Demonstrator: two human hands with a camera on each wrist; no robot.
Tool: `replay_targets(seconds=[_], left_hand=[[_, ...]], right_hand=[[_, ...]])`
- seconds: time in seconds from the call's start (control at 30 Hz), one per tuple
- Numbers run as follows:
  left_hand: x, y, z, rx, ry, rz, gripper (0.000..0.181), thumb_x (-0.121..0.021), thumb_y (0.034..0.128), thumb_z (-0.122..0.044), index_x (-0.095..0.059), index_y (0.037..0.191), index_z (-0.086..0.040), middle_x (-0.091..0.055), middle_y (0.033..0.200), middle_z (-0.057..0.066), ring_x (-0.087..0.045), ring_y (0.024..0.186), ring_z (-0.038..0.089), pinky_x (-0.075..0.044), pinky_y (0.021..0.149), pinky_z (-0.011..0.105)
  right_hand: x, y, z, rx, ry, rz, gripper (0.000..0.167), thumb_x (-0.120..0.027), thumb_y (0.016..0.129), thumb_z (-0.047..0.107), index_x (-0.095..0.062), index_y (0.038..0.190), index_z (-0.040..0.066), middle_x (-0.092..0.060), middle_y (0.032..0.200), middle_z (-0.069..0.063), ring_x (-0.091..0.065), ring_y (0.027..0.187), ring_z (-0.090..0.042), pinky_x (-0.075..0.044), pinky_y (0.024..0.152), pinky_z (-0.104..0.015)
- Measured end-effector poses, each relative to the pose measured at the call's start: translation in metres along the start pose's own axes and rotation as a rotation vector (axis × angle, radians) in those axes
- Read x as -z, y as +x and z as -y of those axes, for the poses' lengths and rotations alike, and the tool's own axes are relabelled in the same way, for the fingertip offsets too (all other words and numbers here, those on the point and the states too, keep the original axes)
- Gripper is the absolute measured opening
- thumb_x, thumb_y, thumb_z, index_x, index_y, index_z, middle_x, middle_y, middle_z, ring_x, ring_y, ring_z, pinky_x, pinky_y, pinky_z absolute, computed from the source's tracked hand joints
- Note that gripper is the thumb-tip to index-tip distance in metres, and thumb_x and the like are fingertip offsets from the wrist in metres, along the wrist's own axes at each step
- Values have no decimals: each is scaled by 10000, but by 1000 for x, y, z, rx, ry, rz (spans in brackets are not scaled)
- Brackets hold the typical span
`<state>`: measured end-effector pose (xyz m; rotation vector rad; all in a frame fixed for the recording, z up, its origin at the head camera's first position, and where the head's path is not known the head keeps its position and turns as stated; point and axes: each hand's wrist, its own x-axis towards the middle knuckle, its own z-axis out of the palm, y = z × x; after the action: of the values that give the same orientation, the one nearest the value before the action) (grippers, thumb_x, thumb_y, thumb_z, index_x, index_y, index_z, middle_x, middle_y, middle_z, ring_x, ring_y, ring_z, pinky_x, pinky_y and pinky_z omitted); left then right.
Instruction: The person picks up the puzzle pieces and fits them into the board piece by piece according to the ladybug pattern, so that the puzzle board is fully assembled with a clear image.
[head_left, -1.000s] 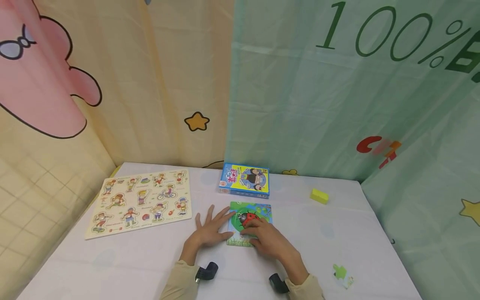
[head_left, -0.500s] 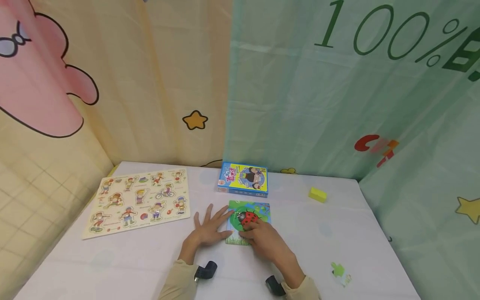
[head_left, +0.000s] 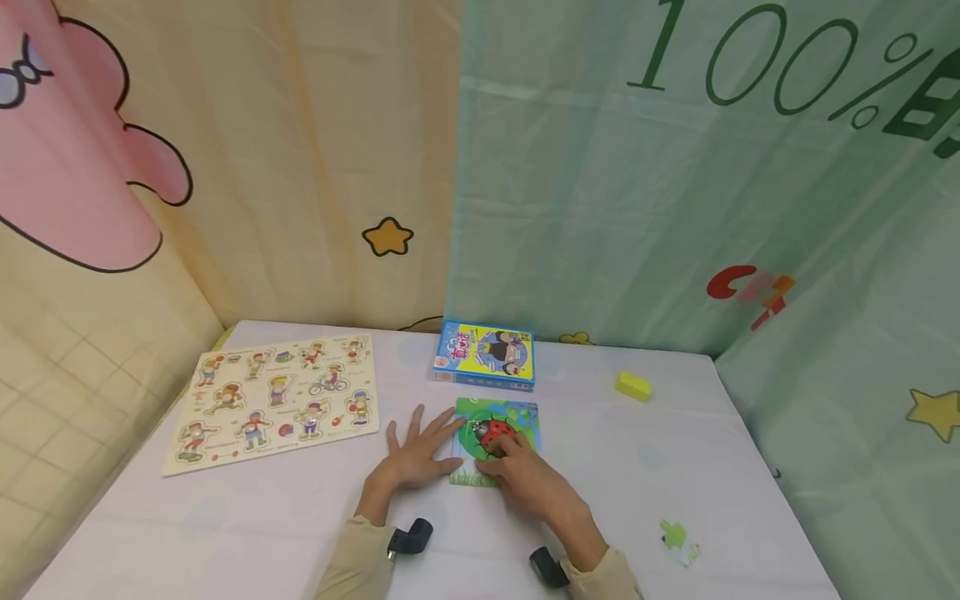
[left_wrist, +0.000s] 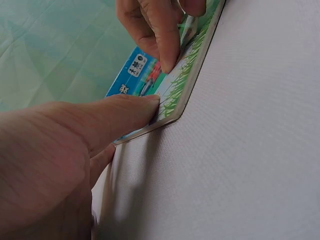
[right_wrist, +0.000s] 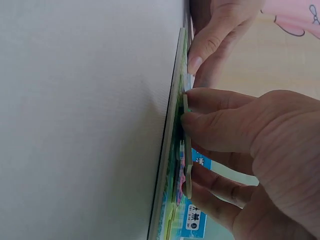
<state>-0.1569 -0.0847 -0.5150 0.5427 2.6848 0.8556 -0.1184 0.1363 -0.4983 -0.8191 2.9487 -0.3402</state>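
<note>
A small square jigsaw puzzle (head_left: 467,475) with a red ladybug on green lies on the white table. My left hand (head_left: 411,460) spreads its fingers along the puzzle's left side; in the left wrist view its thumb (left_wrist: 132,107) presses on the grassy corner. Over the lower right part of the puzzle, my right hand (head_left: 534,482) pinches a thin puzzle piece (right_wrist: 188,172). Seen from the right wrist, that piece is tilted off the board, with the thumb on its near side. My right fingers hide much of the board's lower right.
Behind the puzzle stands a blue and yellow box (head_left: 486,358). A wooden board of sports figures (head_left: 273,446) lies at left. A yellow block (head_left: 633,386) sits at back right. Loose green and white puzzle pieces (head_left: 677,540) lie at front right.
My right fingers and thumb have drawn closer together over the puzzle, uncovering more of the ladybug. The left hand stays in place. The head view has shifted slightly.
</note>
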Motion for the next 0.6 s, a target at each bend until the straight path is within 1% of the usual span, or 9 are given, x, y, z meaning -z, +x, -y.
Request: replay_targets(seconds=[0.1, 0.27, 0.43, 0.6], left_hand=[[1, 0, 0, 1, 1, 3, 640, -637, 955, -381, -410, 1538, -249, -265, 1662, 19, 3, 1541, 448, 98, 1135, 754], [0, 0, 0, 5, -11, 3, 645, -647, 948, -374, -414, 1535, -248, -266, 1661, 23, 16, 1540, 451, 112, 1131, 754], [-1, 0, 1, 7, -23, 1, 646, -657, 940, -371, -423, 1530, -251, -272, 1660, 19, 16, 1540, 450, 112, 1130, 755], [-1, 1, 1, 3, -24, 1, 646, -657, 939, -372, -424, 1530, -253, -274, 1659, 19, 16, 1540, 450, 111, 1130, 755]], right_hand=[[-1, 0, 1, 14, -27, -9, 351, -699, 931, 120, -721, 1248, 270, -613, 1262, -54, -500, 1116, -223, -558, 934, -375], [-3, 0, 2, 16, -36, -4, 423, -727, 890, 34, -717, 1252, 254, -595, 1256, -57, -511, 1137, -214, -564, 944, -359], [-4, 2, 4, 1, -49, 1, 419, -731, 884, 34, -723, 1241, 253, -611, 1239, -45, -550, 1143, -196, -568, 951, -351], [-4, 2, 5, 9, -84, -21, 427, -764, 856, 38, -729, 1224, 251, -639, 1223, -36, -600, 1134, -194, -563, 969, -359]])
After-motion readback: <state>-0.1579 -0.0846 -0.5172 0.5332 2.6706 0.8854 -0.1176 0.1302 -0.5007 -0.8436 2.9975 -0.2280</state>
